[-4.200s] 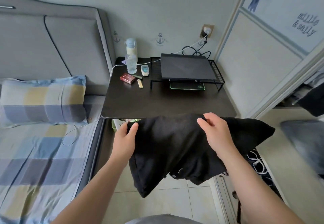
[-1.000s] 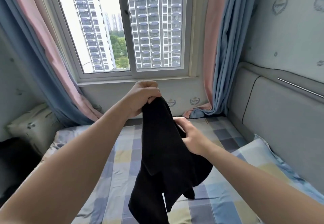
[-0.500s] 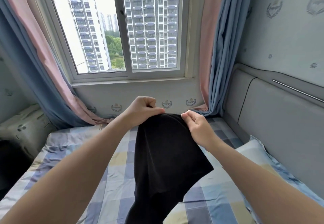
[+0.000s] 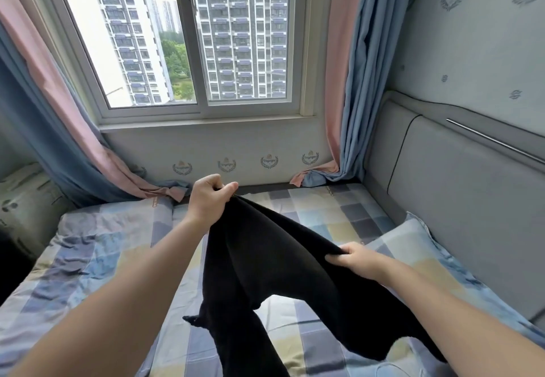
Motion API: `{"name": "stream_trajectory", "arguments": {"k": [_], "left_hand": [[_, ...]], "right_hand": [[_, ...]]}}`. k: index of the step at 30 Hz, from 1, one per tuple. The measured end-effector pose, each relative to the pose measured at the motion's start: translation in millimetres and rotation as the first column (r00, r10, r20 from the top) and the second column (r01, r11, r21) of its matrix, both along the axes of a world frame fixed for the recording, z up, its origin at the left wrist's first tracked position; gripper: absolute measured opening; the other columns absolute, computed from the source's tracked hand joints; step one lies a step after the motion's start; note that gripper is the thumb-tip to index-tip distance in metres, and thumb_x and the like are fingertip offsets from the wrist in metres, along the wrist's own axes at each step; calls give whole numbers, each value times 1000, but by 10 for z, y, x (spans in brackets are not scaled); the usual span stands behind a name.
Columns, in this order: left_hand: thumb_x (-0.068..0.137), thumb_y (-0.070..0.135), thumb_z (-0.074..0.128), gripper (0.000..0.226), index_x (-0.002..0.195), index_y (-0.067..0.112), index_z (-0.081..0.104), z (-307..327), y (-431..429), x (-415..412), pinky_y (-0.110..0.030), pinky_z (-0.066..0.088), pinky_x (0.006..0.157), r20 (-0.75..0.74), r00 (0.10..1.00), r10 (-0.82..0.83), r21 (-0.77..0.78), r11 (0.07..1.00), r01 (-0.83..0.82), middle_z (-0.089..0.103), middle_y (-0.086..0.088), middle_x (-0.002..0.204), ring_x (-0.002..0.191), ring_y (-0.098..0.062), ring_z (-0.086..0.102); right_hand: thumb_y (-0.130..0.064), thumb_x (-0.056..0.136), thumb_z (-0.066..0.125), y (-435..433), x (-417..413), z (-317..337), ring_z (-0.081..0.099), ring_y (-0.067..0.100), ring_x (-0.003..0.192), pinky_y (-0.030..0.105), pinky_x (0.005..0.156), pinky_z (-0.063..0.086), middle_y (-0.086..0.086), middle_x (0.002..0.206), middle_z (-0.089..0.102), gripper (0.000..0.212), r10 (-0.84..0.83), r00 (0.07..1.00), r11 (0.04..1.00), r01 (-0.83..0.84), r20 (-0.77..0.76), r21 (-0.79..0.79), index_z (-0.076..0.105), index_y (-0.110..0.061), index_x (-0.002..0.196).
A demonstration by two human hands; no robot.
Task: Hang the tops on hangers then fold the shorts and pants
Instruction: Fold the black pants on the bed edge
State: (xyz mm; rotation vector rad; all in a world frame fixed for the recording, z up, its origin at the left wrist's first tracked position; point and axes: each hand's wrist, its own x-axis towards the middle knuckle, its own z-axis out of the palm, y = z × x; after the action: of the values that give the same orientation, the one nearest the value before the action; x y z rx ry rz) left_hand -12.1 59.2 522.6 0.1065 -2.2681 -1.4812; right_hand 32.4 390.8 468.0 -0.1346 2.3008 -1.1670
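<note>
Hands (image 4: 206, 201) (image 4: 358, 260) grip black garment (image 4: 265, 255), perhaps shorts

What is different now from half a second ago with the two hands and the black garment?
The right hand moved down and rightward, away from the left hand, stretching the soft black fabric garment wider above the checked bed sheet. Both hands kept their grip on its edge; the left hand stayed raised.

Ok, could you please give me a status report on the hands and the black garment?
Left hand raised, gripping one end of the black garment. Right hand lower, gripping the other end. Garment hanging spread above the checked bed. Nothing blocking.
</note>
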Motion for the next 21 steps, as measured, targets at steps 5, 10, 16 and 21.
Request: {"name": "stream_trajectory", "arguments": {"k": [5,10,16,21], "left_hand": [[88,21,77,25,77,11,57,-123,147,-22,-19,43,57,176,974,-142,-10,989,146,69,3,79,66,-13,55],[91,37,70,22,95,15,66,-230,559,265,-34,54,79,386,815,-432,52,893,448,73,-6,101,95,-19,71],[75,46,81,69,133,29,47,-638,966,762,-33,54,97,430,642,-635,265,768,583,63,6,125,113,-9,63],[81,31,80,49,120,32,50,-847,998,819,-28,57,85,370,813,-449,254,891,377,67,9,111,100,-4,67]], "right_hand": [[-28,101,58,32,-173,137,75,24,85,34,77,59,10,96,78,24,-304,952,932,291,-28,-216,75,-10,100],[-25,101,60,-296,-215,199,69,31,92,39,85,56,18,103,70,32,-360,921,892,386,150,-235,62,4,112],[-32,101,54,-506,-227,372,67,31,106,45,85,55,10,109,74,32,-240,907,693,411,347,-593,62,-10,123],[-35,96,62,-556,-179,367,64,33,120,51,98,53,13,129,66,42,-26,929,668,291,370,-684,59,-22,135]]}}
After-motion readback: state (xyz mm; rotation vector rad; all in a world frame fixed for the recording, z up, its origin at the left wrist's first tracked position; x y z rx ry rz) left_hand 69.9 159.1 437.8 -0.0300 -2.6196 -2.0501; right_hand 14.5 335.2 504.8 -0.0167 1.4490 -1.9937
